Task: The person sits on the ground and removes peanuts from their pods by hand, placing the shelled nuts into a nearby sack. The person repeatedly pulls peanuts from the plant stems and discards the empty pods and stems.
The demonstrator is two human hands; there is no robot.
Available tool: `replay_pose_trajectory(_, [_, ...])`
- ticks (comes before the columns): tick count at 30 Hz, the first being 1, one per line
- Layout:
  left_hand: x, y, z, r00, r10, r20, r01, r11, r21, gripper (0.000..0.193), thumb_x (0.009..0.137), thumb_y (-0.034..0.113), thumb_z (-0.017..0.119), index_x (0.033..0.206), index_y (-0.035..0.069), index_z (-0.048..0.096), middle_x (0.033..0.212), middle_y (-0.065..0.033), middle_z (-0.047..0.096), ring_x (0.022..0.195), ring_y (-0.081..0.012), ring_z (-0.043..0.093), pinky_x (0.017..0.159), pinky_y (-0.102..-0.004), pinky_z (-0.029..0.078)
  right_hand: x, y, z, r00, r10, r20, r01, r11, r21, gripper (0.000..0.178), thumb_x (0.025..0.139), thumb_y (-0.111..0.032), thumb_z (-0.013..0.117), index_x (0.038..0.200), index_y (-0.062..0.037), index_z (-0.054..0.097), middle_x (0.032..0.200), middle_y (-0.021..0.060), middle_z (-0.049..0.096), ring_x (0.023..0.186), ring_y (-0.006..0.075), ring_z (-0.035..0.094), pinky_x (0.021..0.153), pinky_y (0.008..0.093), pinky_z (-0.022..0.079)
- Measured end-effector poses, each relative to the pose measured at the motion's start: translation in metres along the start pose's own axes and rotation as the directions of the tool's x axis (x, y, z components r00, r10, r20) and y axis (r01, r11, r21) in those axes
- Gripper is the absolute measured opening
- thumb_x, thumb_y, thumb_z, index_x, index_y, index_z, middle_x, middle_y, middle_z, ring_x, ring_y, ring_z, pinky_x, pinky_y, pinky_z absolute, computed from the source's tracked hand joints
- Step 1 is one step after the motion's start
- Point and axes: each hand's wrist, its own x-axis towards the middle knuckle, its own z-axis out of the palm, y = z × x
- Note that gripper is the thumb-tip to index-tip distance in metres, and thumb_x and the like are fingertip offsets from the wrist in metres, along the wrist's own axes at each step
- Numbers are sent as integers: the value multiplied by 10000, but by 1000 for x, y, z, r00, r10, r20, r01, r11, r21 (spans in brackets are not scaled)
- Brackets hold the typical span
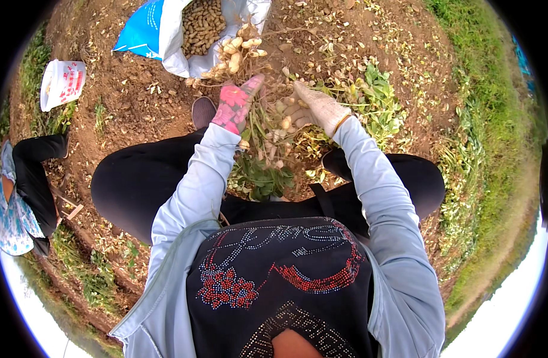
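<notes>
My left hand (234, 107), in a pink floral glove, is closed round the stems of an uprooted peanut plant (263, 132). Pale peanut pods (235, 52) hang in a cluster just beyond that hand, in front of the sack opening. My right hand (317, 108), in a cream knitted glove, has its fingers curled at the right side of the same plant, among its roots and a few pods. What lies inside those fingers is partly hidden. Green leaves (262, 178) of a plant spread below, between my legs.
A white and blue sack (174, 36) stands open ahead, filled with peanuts (202, 27). Leafy plants (375, 98) lie to the right. A white bucket (62, 85) with red print is on the left soil. Another person (32, 179) sits at far left. Grass (495, 89) borders the right.
</notes>
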Motion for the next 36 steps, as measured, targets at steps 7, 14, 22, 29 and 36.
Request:
replay_pose_trajectory(7, [6, -20, -14, 994, 98, -45, -100, 993, -56, 348, 939, 196, 555, 1221, -7, 538, 942, -77, 609, 760, -165, 608, 663, -296, 523, -12, -7, 8, 997, -57, -59, 53, 996, -73, 490, 932, -515, 457, 1005, -50, 594, 867, 73, 628, 729, 147, 591, 649, 282, 468])
replay_pose_trajectory(14, [4, -5, -2, 990, 117, -75, -111, 990, 82, 333, 930, 225, 571, 1161, -14, 569, 841, -71, 605, 715, -153, 607, 638, -288, 519, 9, 27, -20, 964, -254, 82, 265, 874, -408, 450, 950, -475, 425, 1067, -69, 579, 917, 38, 645, 802, 136, 618, 658, 270, 469])
replay_pose_trajectory(22, [-7, 13, 19, 991, 133, 20, -134, 991, 16, 442, 936, 357, 537, 1163, -23, 561, 918, -79, 626, 784, -145, 612, 702, -265, 508, 6, 25, -20, 769, -468, 435, 616, 363, -699, 303, 925, -365, 527, 1083, -107, 548, 927, 0, 618, 807, 112, 614, 637, 236, 458])
replay_pose_trajectory(29, [-2, 41, 30, 990, -120, 77, 110, 987, 120, 493, 1018, 235, 218, 1353, -117, 304, 1377, -206, 374, 1261, -236, 395, 1071, -308, 326, 17, 36, -19, 973, -178, 144, 229, 804, -549, 230, 888, -316, 605, 962, -110, 533, 885, -26, 604, 765, 62, 582, 626, 223, 437])
replay_pose_trajectory(36, [4, -1, 3, 938, 297, 180, -343, 874, 343, 454, 999, 297, 357, 1331, 2, 450, 1197, -139, 572, 1062, -190, 581, 920, -304, 464, 10, 32, -20, 905, -286, 314, 414, 762, -499, 451, 903, -450, 541, 1175, -90, 523, 942, 12, 619, 760, 98, 596, 685, 261, 475])
